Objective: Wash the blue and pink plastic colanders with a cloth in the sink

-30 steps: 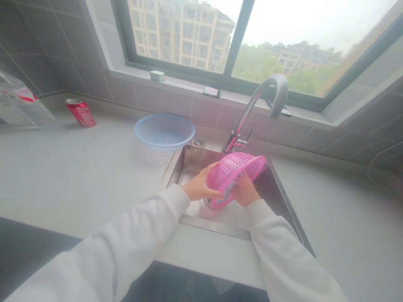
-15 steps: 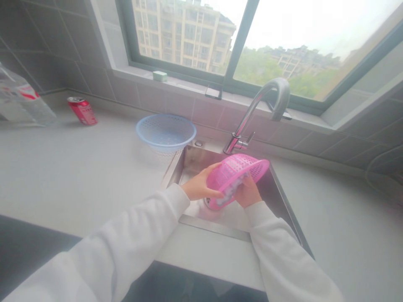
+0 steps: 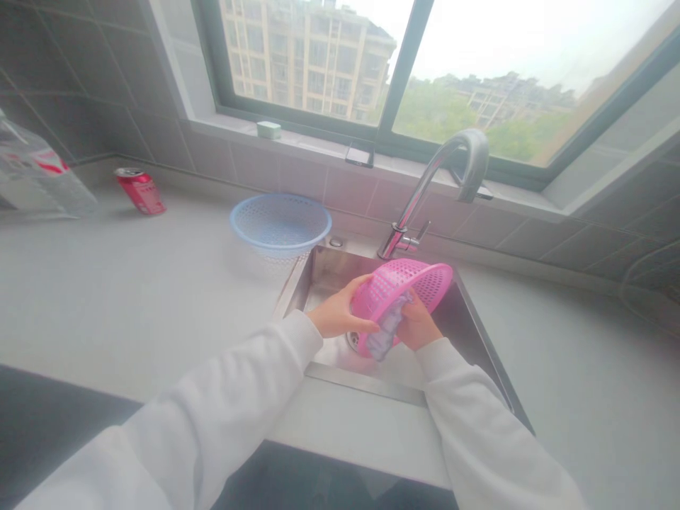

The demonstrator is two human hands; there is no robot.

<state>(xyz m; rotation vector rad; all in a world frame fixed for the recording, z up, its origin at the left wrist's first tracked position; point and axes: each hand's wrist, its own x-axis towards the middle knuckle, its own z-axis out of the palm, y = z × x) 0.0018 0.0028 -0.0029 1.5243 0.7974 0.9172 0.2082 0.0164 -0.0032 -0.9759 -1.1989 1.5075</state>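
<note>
A pink plastic colander (image 3: 390,280) is tilted on its side above the steel sink (image 3: 366,386). My left hand (image 3: 340,309) grips its left side, the thumb lying near the lower rim. In my right hand (image 3: 419,324) is a crumpled pale grey cloth (image 3: 387,329), pressed against the colander at its rim and inner side. The right fingertips are partly hidden by the cloth. Below the colander, the sink drain (image 3: 352,341) shows in part.
A blue colander (image 3: 281,223) stands on the counter at the sink's back left corner. The chrome faucet (image 3: 425,188) arches behind the sink. Farther left are a red can (image 3: 141,191) and a clear plastic bottle (image 3: 47,173). A pale green block (image 3: 268,129) rests on the windowsill.
The cloth in my right hand has shifted along the colander and now hangs lower, showing more of itself. The pink colander has turned slightly; my left hand keeps its hold.
</note>
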